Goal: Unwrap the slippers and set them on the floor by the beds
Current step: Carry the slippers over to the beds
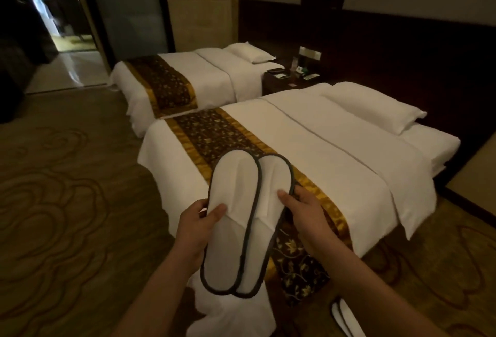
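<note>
I hold a pair of white slippers (241, 218) with dark grey trim, side by side and toes pointing away, above the foot corner of the near bed (349, 164). My left hand (196, 226) pinches the left slipper at its upper, thumb on top. At the right slipper's edge my right hand (306, 216) grips it, thumb over the upper. No wrapping shows on them. A second white pair (346, 318) lies on the carpet by the near bed, bottom right, partly behind my right forearm.
A far bed (214, 79) stands parallel beyond, each bed with a gold-and-brown runner. A dark nightstand (290, 81) with small items sits between them at the headboard wall. Patterned carpet (67, 189) spreads left; a doorway (67, 41) opens at the back left.
</note>
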